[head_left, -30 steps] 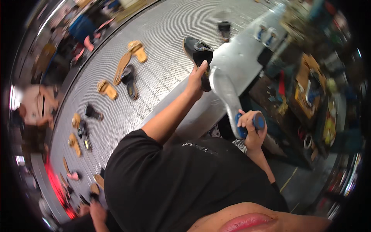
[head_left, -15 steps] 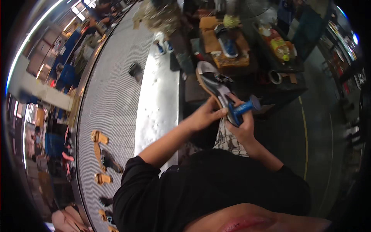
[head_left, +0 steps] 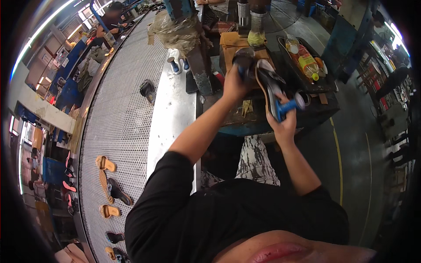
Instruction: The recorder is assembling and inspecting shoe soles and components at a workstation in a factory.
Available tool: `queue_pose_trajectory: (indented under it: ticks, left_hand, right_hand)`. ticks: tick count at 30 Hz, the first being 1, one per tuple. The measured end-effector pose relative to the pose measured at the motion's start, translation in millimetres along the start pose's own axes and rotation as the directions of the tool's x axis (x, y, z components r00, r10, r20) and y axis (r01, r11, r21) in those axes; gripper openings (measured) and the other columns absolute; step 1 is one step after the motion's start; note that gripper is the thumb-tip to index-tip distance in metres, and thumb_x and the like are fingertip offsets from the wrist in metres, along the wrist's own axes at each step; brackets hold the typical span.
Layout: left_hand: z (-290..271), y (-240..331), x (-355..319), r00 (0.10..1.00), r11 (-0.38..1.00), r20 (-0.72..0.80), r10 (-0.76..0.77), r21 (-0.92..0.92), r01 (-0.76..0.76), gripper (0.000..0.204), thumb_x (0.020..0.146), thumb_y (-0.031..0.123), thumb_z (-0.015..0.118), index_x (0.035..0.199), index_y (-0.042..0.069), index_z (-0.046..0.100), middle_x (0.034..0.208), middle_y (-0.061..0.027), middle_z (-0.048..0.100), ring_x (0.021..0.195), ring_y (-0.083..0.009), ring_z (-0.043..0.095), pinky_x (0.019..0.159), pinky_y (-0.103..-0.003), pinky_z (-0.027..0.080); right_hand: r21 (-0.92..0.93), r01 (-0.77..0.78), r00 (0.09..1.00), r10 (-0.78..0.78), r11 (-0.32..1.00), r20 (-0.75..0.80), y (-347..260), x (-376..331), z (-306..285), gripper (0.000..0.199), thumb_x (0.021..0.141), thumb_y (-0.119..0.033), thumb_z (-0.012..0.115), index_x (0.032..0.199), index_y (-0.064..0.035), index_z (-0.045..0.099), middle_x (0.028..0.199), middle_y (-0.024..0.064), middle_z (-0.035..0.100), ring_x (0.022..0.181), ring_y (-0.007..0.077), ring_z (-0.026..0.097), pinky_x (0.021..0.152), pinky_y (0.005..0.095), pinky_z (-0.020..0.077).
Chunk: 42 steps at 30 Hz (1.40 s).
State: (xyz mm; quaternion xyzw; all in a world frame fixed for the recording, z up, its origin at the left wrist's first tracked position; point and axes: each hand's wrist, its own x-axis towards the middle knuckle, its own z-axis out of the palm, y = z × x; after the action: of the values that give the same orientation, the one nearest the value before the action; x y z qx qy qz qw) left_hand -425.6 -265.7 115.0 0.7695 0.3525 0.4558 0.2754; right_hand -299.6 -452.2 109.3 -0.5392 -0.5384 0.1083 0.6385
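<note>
In my right hand (head_left: pixel 284 126) is a dark sandal (head_left: pixel 272 84) fitted on a blue shoe last; the last's round-topped post (head_left: pixel 290 106) sticks out to the right. My fingers wrap around its heel end, and the toe points away from me. My left hand (head_left: pixel 237 84) is closed on a second dark sandal (head_left: pixel 244 56), blurred by motion, just above the brown pad (head_left: pixel 229 40) of a press. A bit of blue shows under my left fingers. The two sandals are close side by side.
Left of me runs a mesh conveyor (head_left: pixel 125 118) carrying several sandals and tan soles (head_left: pixel 109 211), beside a shiny metal ledge (head_left: pixel 169 103). Two blue lasts (head_left: pixel 174 65) stand on its far end. A tray (head_left: pixel 287 48) with a yellow-capped bottle (head_left: pixel 309 68) lies right of the press post (head_left: pixel 257 22).
My left hand has let go of the first sandal and moved forward to the sandal on the press pad, gripping it. My right hand has shifted slightly right with the first sandal.
</note>
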Motion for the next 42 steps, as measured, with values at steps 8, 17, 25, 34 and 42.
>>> queue_pose_trajectory:
  ticks: [8,17,25,34,42]
  left_hand:
    - [-92.6,25.4,-211.1,0.856,0.882,-0.213,-0.470,-0.087,0.463,0.068,0.067,0.002,0.075,0.130,0.002,0.050,0.117,-0.0150,0.060,0.111,-0.0248,0.058,0.097,-0.035,0.044]
    - [-159.5,-43.0,-297.6,0.830,0.820,-0.410,-0.378,0.268,0.506,0.082,0.061,0.008,0.083,0.134,0.002,0.046,0.133,-0.0177,0.048,0.126,-0.0354,0.042,0.108,-0.042,0.034]
    - [-150.3,-27.9,-294.9,0.831,0.819,-0.412,-0.374,0.273,0.504,0.083,0.061,0.011,0.083,0.135,0.003,0.047,0.134,-0.0159,0.049,0.129,-0.0370,0.039,0.110,-0.043,0.032]
    - [-134.6,-42.1,-297.3,0.837,0.808,-0.401,-0.373,0.302,0.505,0.085,0.066,0.019,0.078,0.138,-0.001,0.037,0.134,-0.0258,0.042,0.130,-0.0430,0.035,0.112,-0.046,0.028]
    - [-278.5,-121.7,-258.3,0.719,0.666,-0.671,-0.183,0.453,0.592,0.065,0.071,0.017,0.075,0.128,0.003,0.047,0.126,-0.0200,0.050,0.123,-0.0361,0.046,0.108,-0.046,0.035]
  right_hand:
    - [-0.532,-0.013,0.979,0.119,0.847,0.167,88.8,119.5,79.8,0.078,0.076,-0.026,0.078,0.136,0.0052,0.039,0.126,0.0244,0.053,0.116,0.0394,0.054,0.096,0.0447,0.0457]
    - [-0.663,0.076,0.969,0.102,0.745,0.225,95.9,120.5,66.7,0.088,0.077,-0.033,0.077,0.137,0.0107,0.030,0.129,0.0293,0.048,0.113,0.0432,0.054,0.094,0.0469,0.0463]
    - [-0.669,0.048,0.994,0.031,0.742,0.106,98.7,113.7,47.9,0.086,0.076,-0.035,0.077,0.134,0.0095,0.033,0.123,0.0293,0.050,0.109,0.0441,0.054,0.090,0.0480,0.0462]
    - [-0.789,0.045,0.980,0.125,0.613,0.153,128.5,159.7,45.3,0.087,0.070,-0.043,0.082,0.129,0.0085,0.043,0.133,0.0290,0.048,0.123,0.0413,0.049,0.104,0.0456,0.0387]
    - [-0.475,0.122,0.992,-0.099,0.871,0.075,164.9,216.2,-7.6,0.077,0.080,-0.041,0.077,0.131,0.0060,0.044,0.124,0.0232,0.057,0.112,0.0341,0.059,0.097,0.0404,0.0445]
